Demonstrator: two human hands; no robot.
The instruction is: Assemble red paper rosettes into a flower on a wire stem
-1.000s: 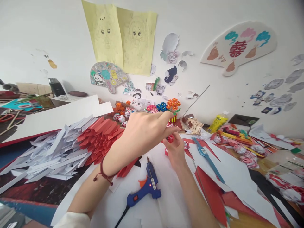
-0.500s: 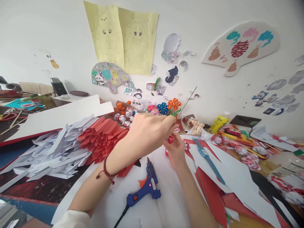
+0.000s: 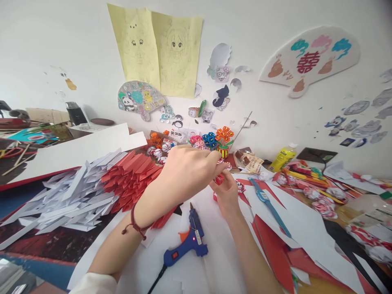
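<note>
Here's the crux: a red ball [image 3: 218,179], small and mostly covered, sits right where the two hands meet. The right hand [image 3: 228,195] is the nearer, thumb and fingers pinched around it from below. Over the top comes the left hand [image 3: 188,165], palm down, fingertips at the ball's upper side; they're tucked out of sight, so whether they pinch anything, I can't tell! No long axis shows on the ball either. Beyond the fingers a thin rod [image 3: 241,128] slants up and rightward, its lower end hidden. And below, between the forearms, the glue gun [image 3: 189,241] lies on white paper [image 3: 222,261], nozzle pointing away from the body, light glowing, neither hand on it.
</note>
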